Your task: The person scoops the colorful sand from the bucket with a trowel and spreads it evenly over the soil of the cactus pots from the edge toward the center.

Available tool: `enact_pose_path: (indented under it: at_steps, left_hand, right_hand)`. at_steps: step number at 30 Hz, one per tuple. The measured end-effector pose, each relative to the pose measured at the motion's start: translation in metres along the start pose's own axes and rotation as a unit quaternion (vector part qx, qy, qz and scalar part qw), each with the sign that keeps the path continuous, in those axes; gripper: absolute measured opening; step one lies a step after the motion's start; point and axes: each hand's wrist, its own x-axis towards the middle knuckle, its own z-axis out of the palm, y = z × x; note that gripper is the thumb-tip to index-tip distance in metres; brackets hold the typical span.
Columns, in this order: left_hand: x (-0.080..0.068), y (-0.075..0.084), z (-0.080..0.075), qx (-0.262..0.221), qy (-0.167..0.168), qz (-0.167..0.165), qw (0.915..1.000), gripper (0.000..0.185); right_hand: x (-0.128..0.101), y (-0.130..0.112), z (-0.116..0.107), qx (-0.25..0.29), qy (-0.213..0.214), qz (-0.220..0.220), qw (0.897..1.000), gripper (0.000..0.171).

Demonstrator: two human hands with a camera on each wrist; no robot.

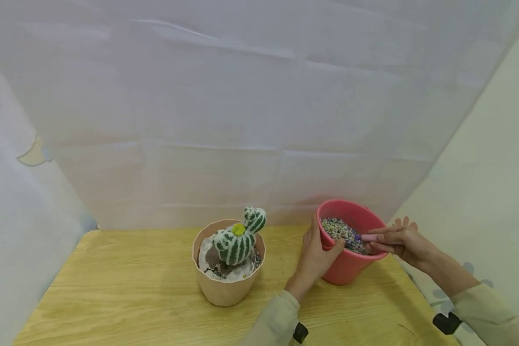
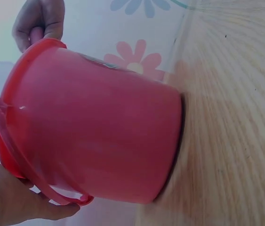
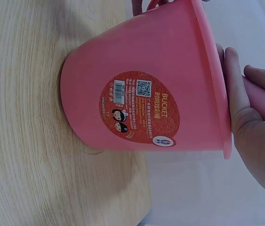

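Note:
A pink bucket (image 1: 348, 269) holding coloured gravel (image 1: 341, 230) stands at the table's right rear. My left hand (image 1: 317, 252) grips its near-left rim, thumb over the edge; the left wrist view shows that palm (image 2: 0, 188) against the bucket wall (image 2: 99, 127). My right hand (image 1: 400, 240) pinches the pink handle of a small scoop (image 1: 367, 237), whose tip is buried in the gravel. In the right wrist view the right hand (image 3: 254, 136) lies just past the bucket's rim (image 3: 217, 84), with a round label (image 3: 139, 113) on the bucket's side.
A beige pot (image 1: 227, 286) with a knitted green-and-white cactus (image 1: 238, 240) stands left of the bucket at mid-table. The wooden table (image 1: 125, 288) ends close to the bucket on the right. White cloth hangs behind and at both sides.

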Motion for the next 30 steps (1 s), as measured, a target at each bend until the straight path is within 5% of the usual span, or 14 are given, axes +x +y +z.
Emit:
enact_pose_path:
  at_steps: [7,16,30]
  left_hand:
    - [-0.002,0.007,-0.004,0.029,-0.016,-0.01,0.9994,0.101]
    - [-0.006,0.012,-0.005,0.059,0.006,-0.011,0.9982,0.097]
    - [-0.031,0.039,-0.028,0.076,-0.005,0.009,0.9971,0.091]
  right_hand:
    - [-0.004,0.003,0.002,0.03,0.023,-0.008,0.999,0.035]
    - [-0.003,0.007,0.005,0.104,0.022,-0.038,0.994,0.039]
    - [-0.004,0.008,0.013,0.074,0.071,-0.074,0.992,0.032]
